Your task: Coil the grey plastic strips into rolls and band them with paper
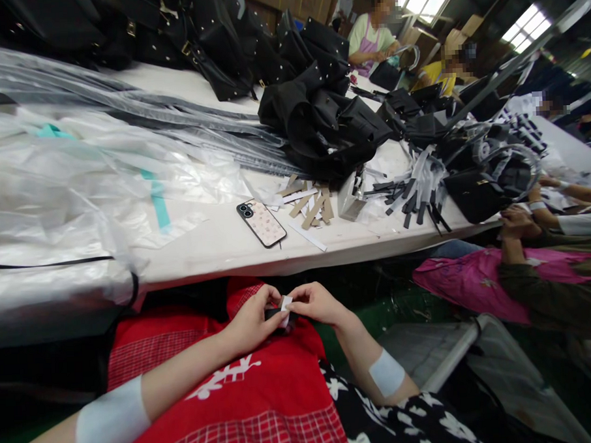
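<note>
Both my hands meet over my lap, below the table's front edge. My left hand (253,318) is closed round a small black piece (271,312). My right hand (316,302) pinches a small white strip (285,308) that lies against that black piece. What the black piece is I cannot make out. A red cloth (244,393) with white print covers my lap under the hands. White bands wrap both my forearms.
On the white table (218,248) lie a phone (261,223), tan and white paper strips (308,204), clear plastic sheeting (68,179), a heap of black bags (320,122) and black straps (416,193). A co-worker's hands (518,223) are at the right; other people sit at the back.
</note>
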The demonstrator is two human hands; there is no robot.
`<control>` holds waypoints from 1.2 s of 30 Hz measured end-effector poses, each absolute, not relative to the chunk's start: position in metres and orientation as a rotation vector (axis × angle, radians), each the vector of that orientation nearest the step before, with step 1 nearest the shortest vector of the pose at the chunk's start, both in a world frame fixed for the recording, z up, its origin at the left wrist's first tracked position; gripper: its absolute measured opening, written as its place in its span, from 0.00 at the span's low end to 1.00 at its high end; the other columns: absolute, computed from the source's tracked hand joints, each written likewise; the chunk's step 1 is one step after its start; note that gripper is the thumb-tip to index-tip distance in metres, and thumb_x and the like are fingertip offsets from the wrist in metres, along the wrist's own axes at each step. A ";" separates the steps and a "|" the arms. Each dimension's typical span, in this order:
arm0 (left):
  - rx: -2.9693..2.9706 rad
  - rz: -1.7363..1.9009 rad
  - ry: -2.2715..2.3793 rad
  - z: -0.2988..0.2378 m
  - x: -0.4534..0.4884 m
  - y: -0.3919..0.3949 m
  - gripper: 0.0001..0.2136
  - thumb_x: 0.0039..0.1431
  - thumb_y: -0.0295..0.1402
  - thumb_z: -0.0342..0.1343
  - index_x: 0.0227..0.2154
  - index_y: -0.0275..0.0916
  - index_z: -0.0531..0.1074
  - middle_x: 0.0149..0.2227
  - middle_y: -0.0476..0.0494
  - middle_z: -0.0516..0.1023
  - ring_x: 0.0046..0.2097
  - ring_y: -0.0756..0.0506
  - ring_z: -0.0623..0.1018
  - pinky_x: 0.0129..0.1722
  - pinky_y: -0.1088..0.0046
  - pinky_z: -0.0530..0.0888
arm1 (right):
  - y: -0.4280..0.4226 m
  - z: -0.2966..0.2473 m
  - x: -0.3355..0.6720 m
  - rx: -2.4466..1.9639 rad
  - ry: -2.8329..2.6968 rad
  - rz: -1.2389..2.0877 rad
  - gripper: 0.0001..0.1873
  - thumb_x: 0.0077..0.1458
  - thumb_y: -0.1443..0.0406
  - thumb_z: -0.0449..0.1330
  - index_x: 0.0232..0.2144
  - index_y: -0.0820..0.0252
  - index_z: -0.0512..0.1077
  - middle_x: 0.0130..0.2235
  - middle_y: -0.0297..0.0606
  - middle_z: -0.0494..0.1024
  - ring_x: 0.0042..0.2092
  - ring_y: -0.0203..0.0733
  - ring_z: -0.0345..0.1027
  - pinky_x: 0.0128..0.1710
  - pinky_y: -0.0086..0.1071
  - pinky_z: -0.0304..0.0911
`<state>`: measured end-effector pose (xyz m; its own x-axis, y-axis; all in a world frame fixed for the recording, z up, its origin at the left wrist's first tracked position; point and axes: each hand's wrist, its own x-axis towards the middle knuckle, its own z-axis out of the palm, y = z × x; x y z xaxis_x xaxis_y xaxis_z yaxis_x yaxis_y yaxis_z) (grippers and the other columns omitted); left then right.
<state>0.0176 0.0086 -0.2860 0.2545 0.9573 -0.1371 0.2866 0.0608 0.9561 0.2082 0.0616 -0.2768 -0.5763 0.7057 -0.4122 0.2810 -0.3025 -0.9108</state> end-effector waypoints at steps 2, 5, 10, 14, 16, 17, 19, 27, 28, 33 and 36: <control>1.427 0.782 1.209 -0.287 0.018 0.008 0.09 0.56 0.36 0.56 0.36 0.39 0.64 0.35 0.45 0.74 0.38 0.46 0.75 0.40 0.66 0.74 | 0.064 -0.279 0.209 -1.237 -1.626 1.994 0.15 0.43 0.58 0.67 0.31 0.65 0.79 0.29 0.38 0.80 0.29 0.36 0.69 0.33 0.30 0.65; 1.415 0.767 1.192 -0.288 0.018 0.007 0.09 0.56 0.38 0.56 0.35 0.39 0.64 0.35 0.45 0.74 0.38 0.46 0.76 0.40 0.65 0.75 | 0.067 -0.283 0.210 -1.238 -1.629 2.051 0.17 0.41 0.56 0.68 0.29 0.65 0.79 0.28 0.37 0.79 0.27 0.36 0.68 0.31 0.29 0.64; 1.457 0.679 1.146 -0.291 0.012 0.010 0.11 0.54 0.39 0.57 0.36 0.39 0.67 0.35 0.44 0.76 0.37 0.45 0.77 0.39 0.68 0.74 | 0.060 -0.283 0.205 -1.296 -1.854 1.826 0.10 0.48 0.60 0.64 0.28 0.63 0.78 0.26 0.36 0.79 0.25 0.35 0.68 0.26 0.26 0.61; 1.507 0.473 1.040 -0.292 0.006 0.024 0.12 0.52 0.41 0.58 0.35 0.37 0.72 0.32 0.46 0.78 0.34 0.45 0.76 0.35 0.71 0.72 | 0.052 -0.271 0.202 -1.318 -2.198 1.229 0.07 0.53 0.63 0.61 0.29 0.58 0.78 0.28 0.35 0.79 0.30 0.37 0.71 0.30 0.28 0.63; 1.403 0.484 1.034 -0.291 0.004 0.034 0.14 0.53 0.43 0.57 0.35 0.36 0.73 0.30 0.46 0.78 0.32 0.46 0.75 0.34 0.72 0.72 | 0.051 -0.262 0.203 -1.203 -2.335 0.993 0.08 0.55 0.66 0.58 0.34 0.56 0.78 0.34 0.36 0.80 0.36 0.38 0.72 0.38 0.30 0.65; 1.323 0.519 1.040 -0.290 0.004 0.039 0.15 0.52 0.43 0.57 0.35 0.36 0.73 0.30 0.46 0.78 0.32 0.46 0.75 0.35 0.72 0.72 | 0.051 -0.257 0.203 -1.140 -2.385 0.904 0.10 0.56 0.67 0.57 0.40 0.55 0.77 0.38 0.37 0.79 0.39 0.39 0.72 0.42 0.31 0.66; 1.130 0.621 1.032 -0.286 0.005 0.050 0.16 0.47 0.42 0.62 0.35 0.35 0.74 0.32 0.45 0.79 0.35 0.45 0.76 0.38 0.70 0.72 | 0.052 -0.250 0.205 -1.049 -2.456 0.761 0.18 0.57 0.68 0.55 0.50 0.55 0.71 0.46 0.40 0.77 0.47 0.41 0.70 0.49 0.34 0.65; 0.691 0.745 0.930 -0.262 0.006 0.072 0.18 0.43 0.42 0.65 0.35 0.35 0.74 0.31 0.44 0.79 0.32 0.45 0.76 0.36 0.69 0.72 | 0.069 -0.235 0.216 -1.037 -2.380 0.566 0.22 0.56 0.67 0.56 0.54 0.55 0.68 0.52 0.43 0.71 0.53 0.44 0.65 0.54 0.38 0.63; 0.721 0.729 0.923 -0.263 0.005 0.073 0.19 0.43 0.44 0.65 0.35 0.36 0.74 0.31 0.44 0.79 0.32 0.45 0.76 0.35 0.69 0.72 | 0.079 -0.234 0.224 -1.061 -2.325 0.537 0.21 0.56 0.66 0.56 0.53 0.55 0.69 0.52 0.43 0.72 0.52 0.44 0.65 0.54 0.37 0.63; 0.822 0.701 0.969 -0.282 0.005 0.071 0.26 0.39 0.54 0.64 0.36 0.39 0.73 0.33 0.41 0.80 0.33 0.43 0.77 0.33 0.69 0.72 | 0.177 -0.228 0.294 -1.436 -1.681 0.225 0.15 0.57 0.63 0.53 0.44 0.62 0.72 0.43 0.46 0.75 0.45 0.44 0.67 0.50 0.39 0.62; 0.785 0.718 0.987 -0.297 0.017 0.057 0.28 0.35 0.57 0.64 0.34 0.40 0.73 0.31 0.41 0.79 0.32 0.42 0.76 0.30 0.68 0.72 | 0.241 -0.228 0.331 -1.653 -1.441 0.394 0.19 0.56 0.57 0.53 0.42 0.64 0.73 0.43 0.47 0.75 0.43 0.43 0.66 0.49 0.39 0.60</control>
